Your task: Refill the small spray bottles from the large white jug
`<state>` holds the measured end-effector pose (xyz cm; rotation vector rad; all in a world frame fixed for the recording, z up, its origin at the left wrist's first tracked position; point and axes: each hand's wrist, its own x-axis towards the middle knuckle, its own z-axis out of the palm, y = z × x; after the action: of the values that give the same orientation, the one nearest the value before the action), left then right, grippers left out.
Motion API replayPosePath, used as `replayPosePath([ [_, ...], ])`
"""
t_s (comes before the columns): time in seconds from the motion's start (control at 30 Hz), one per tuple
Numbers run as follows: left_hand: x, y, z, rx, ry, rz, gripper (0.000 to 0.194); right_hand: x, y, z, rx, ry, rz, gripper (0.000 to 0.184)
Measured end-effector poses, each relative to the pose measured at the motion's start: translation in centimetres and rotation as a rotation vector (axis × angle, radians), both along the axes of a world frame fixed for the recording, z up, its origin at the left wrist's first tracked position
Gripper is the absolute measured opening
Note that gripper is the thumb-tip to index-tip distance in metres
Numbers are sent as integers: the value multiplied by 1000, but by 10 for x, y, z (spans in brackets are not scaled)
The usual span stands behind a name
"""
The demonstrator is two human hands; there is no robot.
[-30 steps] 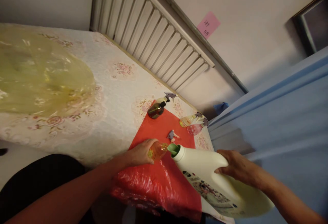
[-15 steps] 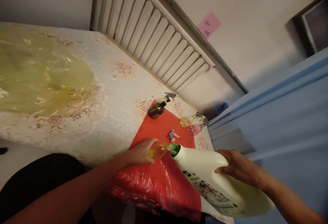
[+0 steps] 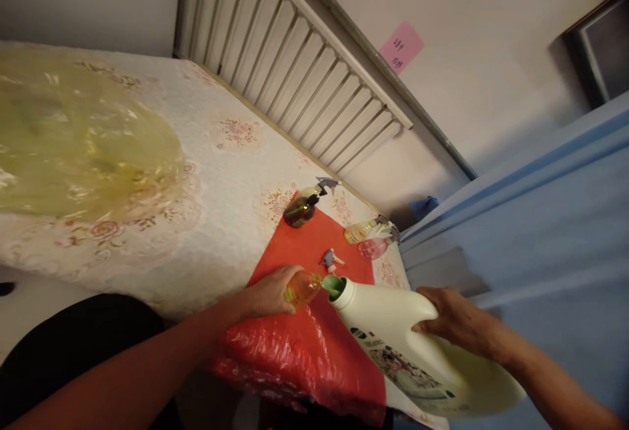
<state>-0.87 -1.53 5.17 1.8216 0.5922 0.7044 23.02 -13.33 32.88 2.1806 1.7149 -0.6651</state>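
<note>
My left hand (image 3: pixel 268 292) is wrapped round a small clear orange bottle (image 3: pixel 304 286) standing on a red plastic sheet (image 3: pixel 304 351). My right hand (image 3: pixel 455 322) grips the handle of a large cream-white jug (image 3: pixel 413 351), tilted so that its green spout (image 3: pixel 333 286) meets the small bottle's mouth. A loose spray-trigger cap (image 3: pixel 330 260) lies on the red sheet just beyond the bottle.
A dark spray bottle (image 3: pixel 303 207) lies at the sheet's far corner, and two more spray bottles (image 3: pixel 371 233) lie at its right edge. A yellowish plastic bag (image 3: pixel 73 148) rests on the floral tablecloth (image 3: pixel 221 187). A radiator (image 3: pixel 295 63) lines the wall; blue cloth (image 3: pixel 540 220) hangs right.
</note>
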Motion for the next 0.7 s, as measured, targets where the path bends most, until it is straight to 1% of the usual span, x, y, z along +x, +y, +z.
replayPosePath([
  [0.13, 0, 0, -2, 14, -17, 1, 77, -1, 0, 0, 3, -18, -5, 23],
  [0.27, 1, 1, -5, 5, -7, 2, 80, 0, -1, 1, 6, -13, 2, 23],
  [0.43, 1, 0, -4, 3, -8, 4, 79, -2, 0, 1, 8, -23, -1, 20],
  [0.7, 2, 1, -6, 4, 11, -1, 80, -4, 0, 2, 2, -29, -15, 23],
])
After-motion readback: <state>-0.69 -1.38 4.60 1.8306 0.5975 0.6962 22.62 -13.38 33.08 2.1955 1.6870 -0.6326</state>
